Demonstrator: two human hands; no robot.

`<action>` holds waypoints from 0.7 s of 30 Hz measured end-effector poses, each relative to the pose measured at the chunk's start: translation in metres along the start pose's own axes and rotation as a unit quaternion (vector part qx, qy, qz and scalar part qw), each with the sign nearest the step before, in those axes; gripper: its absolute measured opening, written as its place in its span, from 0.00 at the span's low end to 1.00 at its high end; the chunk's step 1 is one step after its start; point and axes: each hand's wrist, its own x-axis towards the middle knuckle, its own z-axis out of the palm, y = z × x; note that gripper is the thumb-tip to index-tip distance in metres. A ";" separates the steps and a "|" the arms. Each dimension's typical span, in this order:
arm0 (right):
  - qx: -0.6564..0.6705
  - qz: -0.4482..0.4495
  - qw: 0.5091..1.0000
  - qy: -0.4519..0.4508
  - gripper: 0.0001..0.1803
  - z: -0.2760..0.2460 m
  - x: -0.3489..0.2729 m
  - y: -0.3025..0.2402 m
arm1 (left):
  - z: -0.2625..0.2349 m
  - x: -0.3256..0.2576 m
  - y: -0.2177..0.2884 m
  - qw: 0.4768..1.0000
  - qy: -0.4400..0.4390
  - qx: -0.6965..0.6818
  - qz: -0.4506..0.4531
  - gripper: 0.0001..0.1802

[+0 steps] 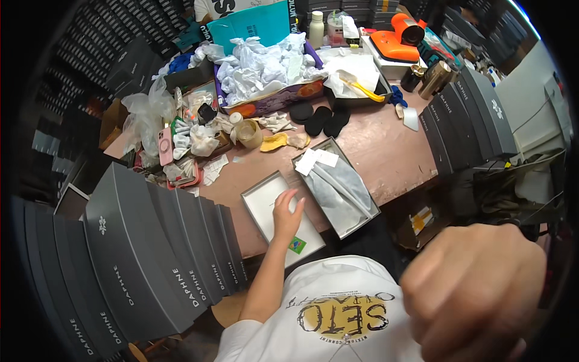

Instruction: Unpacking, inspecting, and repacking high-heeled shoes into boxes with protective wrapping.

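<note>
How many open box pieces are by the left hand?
2: a white-lined piece under the left hand, a wrapping-filled piece to its right. Some may be hidden.

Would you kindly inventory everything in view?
Table: 1, pinkish, centre
Stacked boxes: many, dark grey, left and right
Open box: 1, dark grey, near edge
Wrapped contents: count unclear, greyish, inside
Paper slips: at least 2, white, atop contents
Shallow tray: 1, white inside, left of open box
Packet: 1, green, in tray
Carton: 1, purple, far side
Crumpled paper: many, white, inside it
Bag: 1, turquoise, behind paper
Device: 1, orange, far right
Pads: several, black, centre
Clutter: uncountable, mixed, left
Phone: 1, pink, among it
Flasks: 2, dark and bronze, right
Person: 1, white top, far edge
Shirt: 1, white, bottom
Left hand: 1, bare, over tray
Right hand: 1, blurred, near camera
</note>
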 end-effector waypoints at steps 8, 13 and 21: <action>-0.195 -0.203 0.960 -0.002 0.07 -0.010 -0.026 -0.021 | 0.038 0.102 -0.008 0.976 -0.061 0.157 0.140 0.24; -0.383 0.172 0.906 -0.044 0.13 -0.082 -0.070 0.085 | 0.067 0.120 -0.010 0.933 -0.152 0.312 0.095 0.25; -0.670 0.239 0.695 -0.101 0.19 -0.196 -0.183 0.349 | 0.048 0.114 -0.006 0.985 -0.104 0.133 0.039 0.20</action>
